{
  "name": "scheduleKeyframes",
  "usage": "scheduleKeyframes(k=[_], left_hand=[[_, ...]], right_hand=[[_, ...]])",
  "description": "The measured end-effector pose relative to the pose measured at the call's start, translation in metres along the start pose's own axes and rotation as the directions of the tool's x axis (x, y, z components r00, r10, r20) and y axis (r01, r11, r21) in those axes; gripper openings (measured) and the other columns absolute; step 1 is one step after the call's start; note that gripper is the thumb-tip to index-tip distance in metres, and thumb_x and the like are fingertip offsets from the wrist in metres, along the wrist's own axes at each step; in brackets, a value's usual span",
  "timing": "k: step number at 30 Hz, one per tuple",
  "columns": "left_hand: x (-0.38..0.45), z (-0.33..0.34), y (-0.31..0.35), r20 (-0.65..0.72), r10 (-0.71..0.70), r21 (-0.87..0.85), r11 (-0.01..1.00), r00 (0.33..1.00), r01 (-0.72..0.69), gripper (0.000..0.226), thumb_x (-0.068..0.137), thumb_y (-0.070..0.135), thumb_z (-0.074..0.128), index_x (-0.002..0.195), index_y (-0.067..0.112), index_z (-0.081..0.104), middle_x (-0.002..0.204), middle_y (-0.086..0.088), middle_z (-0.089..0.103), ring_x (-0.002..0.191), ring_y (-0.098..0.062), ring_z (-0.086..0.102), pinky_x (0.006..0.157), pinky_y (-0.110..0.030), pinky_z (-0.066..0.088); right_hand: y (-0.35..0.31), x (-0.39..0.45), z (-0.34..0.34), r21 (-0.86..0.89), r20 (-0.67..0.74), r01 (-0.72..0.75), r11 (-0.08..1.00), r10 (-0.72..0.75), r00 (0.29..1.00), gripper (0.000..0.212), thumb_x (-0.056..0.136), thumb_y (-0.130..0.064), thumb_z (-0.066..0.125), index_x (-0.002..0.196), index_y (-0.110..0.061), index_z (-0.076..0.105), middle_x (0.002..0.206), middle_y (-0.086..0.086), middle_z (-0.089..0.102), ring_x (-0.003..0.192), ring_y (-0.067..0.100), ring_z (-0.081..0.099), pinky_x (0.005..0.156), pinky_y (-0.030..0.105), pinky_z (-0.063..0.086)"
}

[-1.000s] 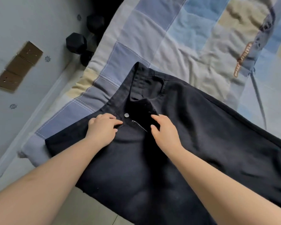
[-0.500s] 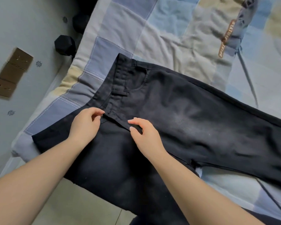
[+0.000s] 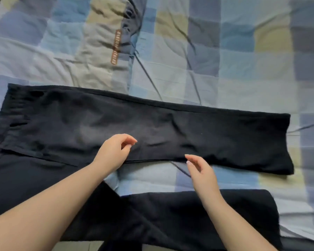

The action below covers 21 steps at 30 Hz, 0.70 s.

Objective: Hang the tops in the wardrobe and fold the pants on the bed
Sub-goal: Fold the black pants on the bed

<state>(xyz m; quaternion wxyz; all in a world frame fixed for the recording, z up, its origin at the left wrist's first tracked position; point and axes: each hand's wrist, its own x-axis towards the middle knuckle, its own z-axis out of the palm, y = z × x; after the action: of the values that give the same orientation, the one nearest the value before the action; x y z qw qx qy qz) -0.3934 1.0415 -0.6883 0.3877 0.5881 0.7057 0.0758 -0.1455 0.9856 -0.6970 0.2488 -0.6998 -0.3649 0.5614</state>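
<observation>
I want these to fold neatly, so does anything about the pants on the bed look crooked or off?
Mostly fine. The pants lie flat on the bed, legs splayed apart with quilt showing between them. The far leg has light creases; the near leg runs to the bed's edge. Both hands, left and right, are open.

Both bare forearms are reaching forward from the near edge, the left one angling in toward the right. The left hand (image 3: 114,153) is hanging palm-down with its fingers loosely curled and thumb close to the forefinger, seemingly gripping nothing. The right hand (image 3: 201,173) is hovering just beside it, fingers slack and parted, thumb lifted away from them.
</observation>
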Motion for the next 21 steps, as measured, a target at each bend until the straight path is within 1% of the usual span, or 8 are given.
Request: scheduleKeyframes(k=[3,6,8,11,14,16,18,21], left_hand=[[0.011,0.073,0.083,0.107,0.037,0.042,0.998,0.994,-0.042,0.023,0.092,0.011,0.053,0.098,0.029,0.065,0.100,0.013,0.065,0.095,-0.007,0.059,0.086,-0.022,0.042],[0.021,0.150,0.166,0.214,0.108,0.041,0.992,0.971,-0.120,0.021,0.091,0.011,0.055,0.096,0.030,0.064,0.097,0.013,0.066,0.093,-0.007,0.061,0.090,-0.025,0.046],[0.025,0.194,0.214,0.272,0.138,0.026,0.988,0.952,-0.150,0.020,0.091,0.012,0.057,0.096,0.030,0.064,0.094,0.016,0.066,0.093,-0.005,0.062,0.090,-0.025,0.047],[0.024,0.251,0.271,0.355,0.136,0.015,0.988,0.925,-0.151,0.018,0.091,0.015,0.057,0.099,0.030,0.064,0.095,0.016,0.066,0.095,-0.006,0.063,0.085,-0.027,0.051],[0.009,0.302,0.307,0.470,0.141,0.110,0.970,0.871,-0.216,0.018,0.092,0.018,0.056,0.105,0.028,0.063,0.098,0.013,0.065,0.093,-0.009,0.062,0.079,-0.028,0.052],[-0.007,0.323,0.313,0.539,0.160,0.211,0.925,0.827,-0.317,0.020,0.091,0.021,0.058,0.110,0.026,0.063,0.102,0.012,0.064,0.096,-0.009,0.061,0.085,-0.026,0.049],[-0.023,0.335,0.305,0.668,0.135,0.262,0.877,0.732,-0.402,0.033,0.089,0.029,0.062,0.122,0.029,0.058,0.119,0.010,0.060,0.109,-0.008,0.056,0.096,-0.027,0.044],[-0.042,0.341,0.286,0.835,0.004,0.348,0.771,0.550,-0.534,0.051,0.085,0.037,0.067,0.132,0.035,0.047,0.151,0.007,0.029,0.138,-0.013,0.031,0.109,-0.028,0.031]], right_hand=[[0.045,-0.011,-0.112,-0.001,-0.155,-0.067,0.998,0.066,0.986,0.023,0.096,-0.016,0.051,0.101,-0.036,0.061,0.106,-0.020,0.061,0.101,-0.007,0.053,0.084,0.016,0.039],[0.092,-0.018,-0.218,0.039,-0.297,-0.155,0.987,0.159,0.941,0.020,0.096,-0.016,0.050,0.107,-0.028,0.061,0.108,-0.013,0.061,0.105,0.006,0.055,0.086,0.022,0.038],[0.119,-0.018,-0.272,0.054,-0.308,-0.216,0.975,0.222,0.925,0.022,0.097,-0.018,0.049,0.117,-0.024,0.058,0.115,-0.009,0.058,0.110,0.009,0.052,0.088,0.023,0.037],[0.157,-0.012,-0.323,0.030,-0.230,-0.303,0.952,0.302,0.925,0.030,0.097,-0.024,0.051,0.127,-0.022,0.055,0.119,-0.008,0.054,0.113,0.011,0.050,0.090,0.024,0.038],[0.190,-0.008,-0.347,-0.040,-0.084,-0.346,0.937,0.342,0.936,0.024,0.094,-0.031,0.055,0.116,-0.022,0.061,0.111,-0.008,0.061,0.104,0.010,0.055,0.079,0.021,0.041],[0.208,-0.013,-0.346,-0.110,0.023,-0.341,0.934,0.346,0.938,0.022,0.093,-0.036,0.055,0.106,-0.021,0.066,0.103,-0.008,0.066,0.098,0.011,0.059,0.074,0.021,0.044],[0.222,-0.024,-0.334,-0.131,0.127,-0.330,0.935,0.346,0.930,0.025,0.093,-0.041,0.052,0.100,-0.024,0.070,0.098,-0.009,0.068,0.095,0.011,0.060,0.081,0.026,0.047],[0.232,-0.047,-0.308,-0.064,0.268,-0.279,0.958,0.286,0.920,0.027,0.094,-0.048,0.048,0.090,-0.035,0.071,0.089,-0.020,0.066,0.090,0.003,0.058,0.082,0.022,0.046]])
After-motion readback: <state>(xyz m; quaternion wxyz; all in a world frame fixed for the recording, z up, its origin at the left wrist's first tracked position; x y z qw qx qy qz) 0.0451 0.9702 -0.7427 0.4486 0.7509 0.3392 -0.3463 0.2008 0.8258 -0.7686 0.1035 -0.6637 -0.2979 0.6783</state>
